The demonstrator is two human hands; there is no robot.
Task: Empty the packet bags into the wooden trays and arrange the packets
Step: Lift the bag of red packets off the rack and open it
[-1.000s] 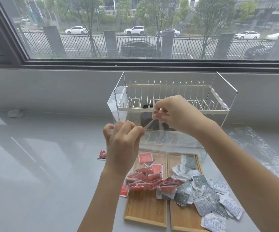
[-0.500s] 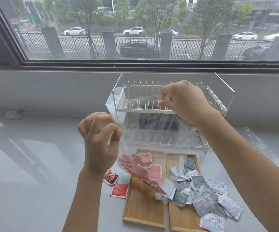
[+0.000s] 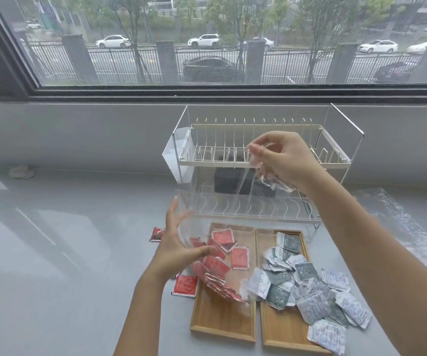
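Observation:
A clear plastic bag point(image 3: 215, 214) hangs upside down over the left wooden tray point(image 3: 222, 322). My right hand point(image 3: 286, 160) pinches the bag's crumpled upper end in front of the rack. My left hand point(image 3: 179, 242) is spread open against the bag's lower left side, fingers apart. Red packets point(image 3: 239, 256) lie heaped on the left tray, some still inside the bag's mouth. Grey and white packets point(image 3: 307, 291) are piled over the right wooden tray point(image 3: 281, 335) and spill past its right edge.
A white two-tier dish rack point(image 3: 258, 160) stands behind the trays below the window. Two red packets point(image 3: 185, 285) lie on the grey counter left of the trays. Another clear bag point(image 3: 399, 219) lies flat at the right. A crumpled scrap point(image 3: 21, 172) sits far left.
My right hand has lifted the bag's end higher and to the right. My left hand let go of its pinch, dropped lower and opened against the bag. More red packets have slid onto the left tray.

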